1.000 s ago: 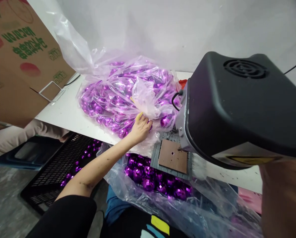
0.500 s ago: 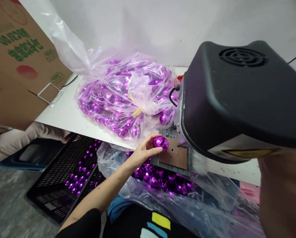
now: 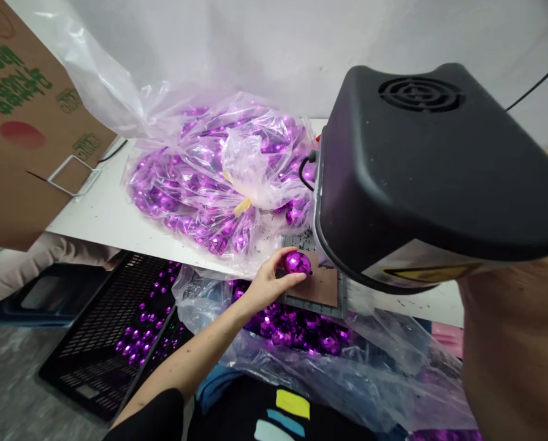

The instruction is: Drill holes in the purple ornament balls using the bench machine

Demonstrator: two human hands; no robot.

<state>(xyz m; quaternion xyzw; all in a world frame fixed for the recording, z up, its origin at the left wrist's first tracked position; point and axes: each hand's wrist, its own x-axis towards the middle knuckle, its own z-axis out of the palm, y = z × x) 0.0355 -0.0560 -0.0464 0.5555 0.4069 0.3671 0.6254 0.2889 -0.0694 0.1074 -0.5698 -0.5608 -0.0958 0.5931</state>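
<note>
My left hand (image 3: 276, 278) grips a shiny purple faceted ball (image 3: 296, 263) between thumb and fingers. The ball is over a brown square plate (image 3: 322, 285), near a small dark hole in it. This plate lies on a grey metal base (image 3: 342, 300) at the table's edge, beneath a black machine housing (image 3: 421, 171). My right arm (image 3: 508, 343) rises at the right edge, partly behind the housing. A sliver of skin shows beyond the housing, but the fingers of my right hand are hidden.
A tied clear bag (image 3: 200, 177) of purple balls lies on the white table (image 3: 94, 226). More loose balls (image 3: 287, 331) sit in open plastic below the table edge. A black crate (image 3: 90, 343) holds small purple balls. A cardboard box (image 3: 30, 159) stands left, near another person's leg (image 3: 39, 269).
The view has shifted right, so most things appear farther left. My left hand has moved the purple ball slightly toward the plate's hole. The ball stays in my grasp.
</note>
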